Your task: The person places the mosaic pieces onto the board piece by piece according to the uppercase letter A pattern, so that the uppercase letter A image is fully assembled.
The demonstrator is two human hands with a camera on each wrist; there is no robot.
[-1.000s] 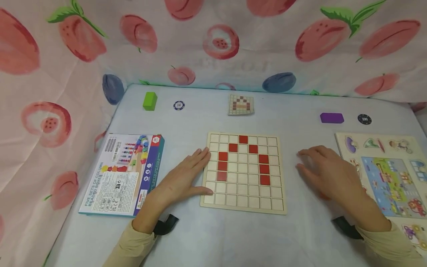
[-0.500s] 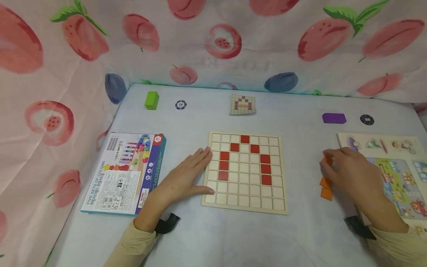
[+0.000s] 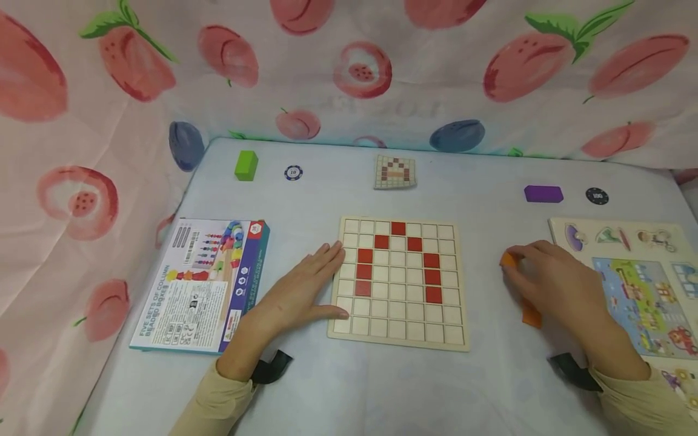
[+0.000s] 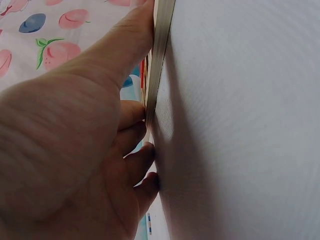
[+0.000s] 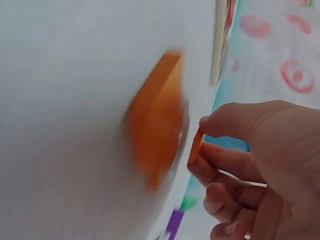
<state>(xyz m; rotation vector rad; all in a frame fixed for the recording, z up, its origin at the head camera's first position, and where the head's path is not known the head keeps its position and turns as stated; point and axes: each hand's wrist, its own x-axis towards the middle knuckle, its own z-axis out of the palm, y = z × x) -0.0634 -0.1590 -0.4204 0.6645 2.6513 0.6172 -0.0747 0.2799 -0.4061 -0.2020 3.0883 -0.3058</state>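
My left hand (image 3: 297, 290) rests along the left edge of a wooden grid board (image 3: 403, 324), fingers extended and thumb over its lower left corner. Several red square tiles (image 3: 398, 228) sit in the board's cells in an arch shape. To the right of the board, my right hand (image 3: 556, 284) pinches an orange square tile (image 5: 196, 145) between thumb and fingers, raised off the table. Beneath that hand lie more orange tiles (image 5: 157, 120), blurred in the right wrist view and partly hidden by the hand in the head view.
A pattern card (image 3: 395, 172) lies behind the board. A boxed bead set (image 3: 196, 290) is at left, a picture puzzle (image 3: 632, 290) at right. Further back are a green block (image 3: 246, 166), a purple block (image 3: 543, 194) and two chips, one white-and-blue (image 3: 293, 173), one black (image 3: 597, 195).
My right hand went right to the orange tiles, then came back a little left with one pinched in its fingers. The left hand stayed on the board.
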